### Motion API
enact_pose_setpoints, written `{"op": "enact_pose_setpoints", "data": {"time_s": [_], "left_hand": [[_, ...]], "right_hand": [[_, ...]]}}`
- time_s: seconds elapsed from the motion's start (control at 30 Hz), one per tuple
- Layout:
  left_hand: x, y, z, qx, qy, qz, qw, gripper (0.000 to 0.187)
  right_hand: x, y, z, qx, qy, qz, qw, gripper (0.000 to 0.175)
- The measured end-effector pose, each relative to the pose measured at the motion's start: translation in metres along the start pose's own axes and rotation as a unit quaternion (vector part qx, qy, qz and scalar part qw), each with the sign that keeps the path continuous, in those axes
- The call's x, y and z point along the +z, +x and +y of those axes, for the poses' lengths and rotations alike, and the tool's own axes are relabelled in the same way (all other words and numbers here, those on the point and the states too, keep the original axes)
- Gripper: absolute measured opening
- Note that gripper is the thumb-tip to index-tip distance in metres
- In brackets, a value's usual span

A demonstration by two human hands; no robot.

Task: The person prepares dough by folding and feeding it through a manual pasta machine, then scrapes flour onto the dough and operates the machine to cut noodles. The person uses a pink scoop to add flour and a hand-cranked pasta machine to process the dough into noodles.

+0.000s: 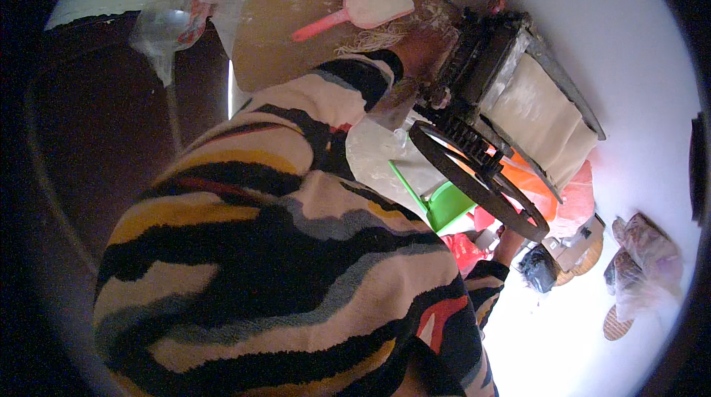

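Observation:
A hand-cranked dough roller machine [483, 58] of dark metal stands before me, with a large toothed gear and a spoked handwheel [472, 191] on its side. A wide pale dough sheet [539, 111] lies on its sloping feed plate, folded or layered at the outer end. My left hand [423, 55] is in shadow by the near side of the rollers; its fingers are hard to make out. Beside the lower rim of the handwheel is my right hand [506, 244], its fingers mostly hidden behind the rim. Thin noodle-like strands [373, 38] lie near my left sleeve.
A red-handled scoop [377, 3] holding flour lies on a flour-spotted brown board [289, 13]. Clear plastic bags [166, 36] hang at upper left. Beneath the wheel are a green dustpan [450, 205] and a red bag [464, 250]. Shoes [636, 241] and a black bag [539, 269] lie at right.

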State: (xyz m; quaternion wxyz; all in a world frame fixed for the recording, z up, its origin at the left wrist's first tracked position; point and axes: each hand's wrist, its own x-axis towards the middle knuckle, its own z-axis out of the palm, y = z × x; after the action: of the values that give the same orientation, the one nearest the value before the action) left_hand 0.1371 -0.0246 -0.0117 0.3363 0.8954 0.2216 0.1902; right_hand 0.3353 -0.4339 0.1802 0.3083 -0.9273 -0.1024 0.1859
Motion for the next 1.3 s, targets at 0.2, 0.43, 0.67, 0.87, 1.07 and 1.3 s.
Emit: {"op": "enact_pose_setpoints", "data": {"time_s": [0.2,0.43,0.67,0.87,1.07,1.3], "left_hand": [[0.035,0.008,0.010,0.010,0.079,0.165,0.983,0.056],[-0.004,-0.044,0.002,-0.081,-0.191,0.093,0.974,0.045],[-0.037,-0.089,0.020,-0.178,-0.167,0.159,0.956,0.048],[-0.035,-0.114,0.036,-0.229,-0.086,0.112,0.963,0.064],[-0.023,-0.098,0.036,-0.123,0.043,0.062,0.989,0.080],[0.011,-0.054,0.009,-0.048,0.174,-0.012,0.983,0.063]], "right_hand": [[-0.004,0.007,0.023,-0.021,0.012,-0.001,1.000,0.020],[0.002,0.016,0.025,0.004,0.028,-0.005,1.000,0.055],[0.003,0.017,0.029,-0.042,-0.017,0.015,0.999,0.040],[0.005,0.016,0.026,-0.029,0.003,0.025,0.999,0.034],[0.003,0.022,0.040,-0.143,-0.110,0.025,0.983,0.023],[0.005,0.019,0.033,-0.037,-0.032,0.021,0.999,0.037]]}}
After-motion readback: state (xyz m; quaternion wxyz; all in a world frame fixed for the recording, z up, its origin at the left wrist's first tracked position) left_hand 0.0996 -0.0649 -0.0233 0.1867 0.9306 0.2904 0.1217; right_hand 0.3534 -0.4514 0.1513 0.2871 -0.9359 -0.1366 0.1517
